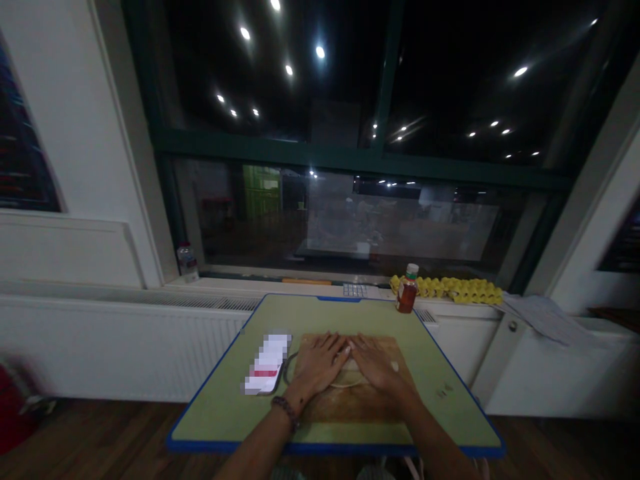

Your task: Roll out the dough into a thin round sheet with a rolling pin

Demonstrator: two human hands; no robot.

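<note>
On the wooden board [350, 408], a pale flat sheet with a rounded edge [353, 384] shows between and below my hands; it looks like dough, though most of it is covered. My left hand [323, 363] lies flat over it, fingers stretched forward, with a beaded bracelet on the wrist. Beside it my right hand [371, 363] is spread flat too, its thumb close to the left one. A small pale stub [395, 366] sticks out past the right hand's outer side; its kind is unclear. Whatever lies beneath the palms is hidden.
The board rests on a green table [210, 413] with a blue rim. Left of it lies a lit phone [269, 363] by a dark curved cord [287, 369]. A red-brown bottle [407, 291] stands at the back right, near yellow egg cartons [450, 289] on the windowsill.
</note>
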